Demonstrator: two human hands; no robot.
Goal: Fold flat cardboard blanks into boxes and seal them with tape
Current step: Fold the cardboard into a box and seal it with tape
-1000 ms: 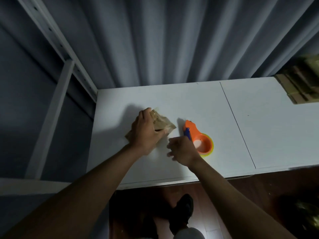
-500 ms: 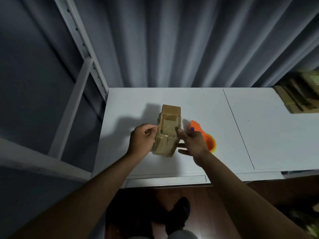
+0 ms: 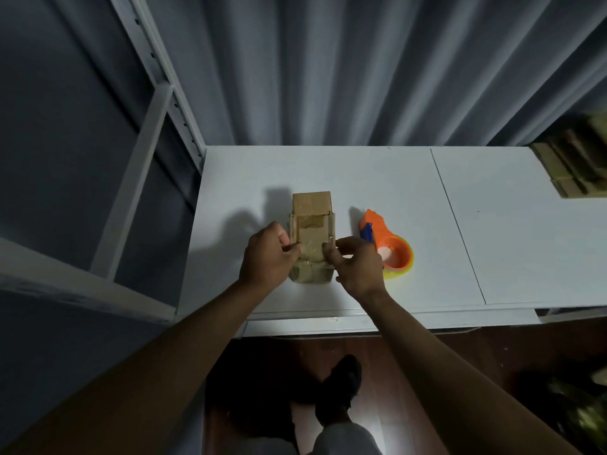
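Dim room. White two-panel table [image 3: 377, 172] against grey pleated curtain [image 3: 328, 67]. White metal shelving frame [image 3: 144, 165] on left, dark blue-grey wall behind it. Dark reddish wood floor [image 3: 460, 372] below.

A cardboard box [image 3: 312, 238] stood on the worktop [image 3: 377, 178], toward its left end and near the front edge. The left hand [image 3: 267, 254] held the box's left side and the right hand [image 3: 356, 264] its right side, so the box sat between them. Just right of the right hand, a tape dispenser [image 3: 387, 247] lay on the worktop, close to the box but apart from it. A seam [image 3: 456, 224] ran front to back across the worktop, right of the dispenser. At the far right corner lay a stack of flat cardboard blanks [image 3: 571, 169]. A curtain [image 3: 328, 67] hung behind the worktop, and a shelf frame [image 3: 147, 133] stood to its left. Below the front edge, the person's shoe [image 3: 341, 385] rested on the floor [image 3: 460, 389].
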